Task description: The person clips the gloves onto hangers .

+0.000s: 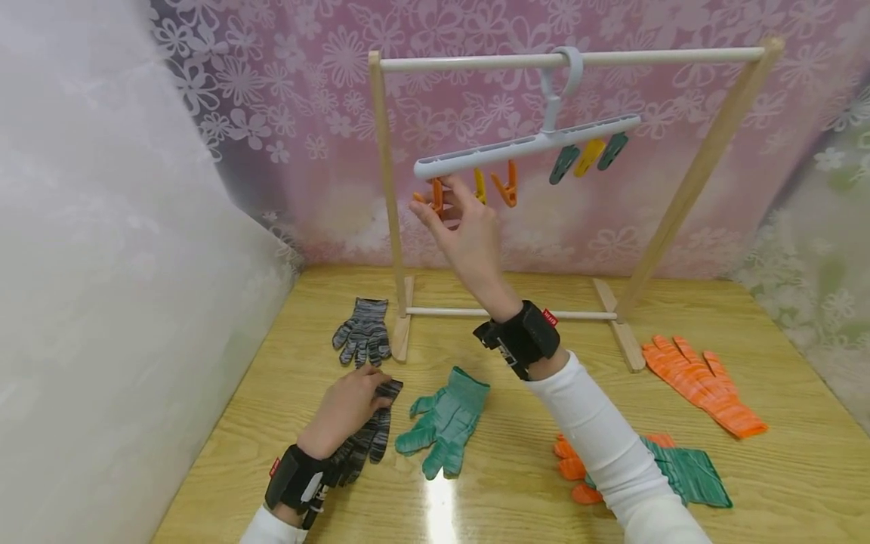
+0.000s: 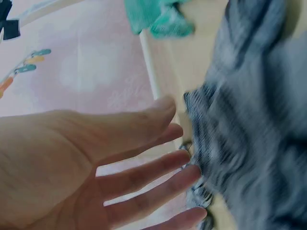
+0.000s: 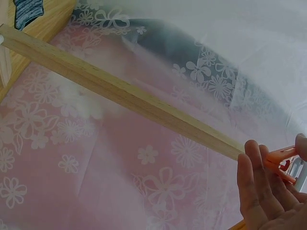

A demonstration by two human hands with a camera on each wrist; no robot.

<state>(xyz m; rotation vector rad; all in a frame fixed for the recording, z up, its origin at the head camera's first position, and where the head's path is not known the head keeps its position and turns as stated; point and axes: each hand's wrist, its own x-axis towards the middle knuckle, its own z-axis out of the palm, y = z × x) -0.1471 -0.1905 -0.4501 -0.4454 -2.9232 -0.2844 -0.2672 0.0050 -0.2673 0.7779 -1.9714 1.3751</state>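
Observation:
My right hand point(image 1: 472, 238) is raised to the left end of a light grey hanger point(image 1: 523, 145). It pinches an orange clothespin point(image 1: 437, 198) between thumb and fingers; the right wrist view shows the same clothespin point(image 3: 276, 157) by the fingertips. Down on the table, my left hand point(image 1: 347, 408) is over a dark grey striped knit glove point(image 1: 370, 438), fingertips right at its cuff. In the left wrist view its fingers extend, with the thumb apart from them, beside the glove point(image 2: 254, 129). Part of that glove is hidden under the hand.
The hanger hooks over the white top rod point(image 1: 469, 63) of a wooden stand. More clothespins point(image 1: 506, 185) hang along it, orange, yellow and green. Lying around the table point(image 1: 523, 423) are a grey glove point(image 1: 363, 332), green gloves point(image 1: 448, 423) and orange gloves point(image 1: 703, 385).

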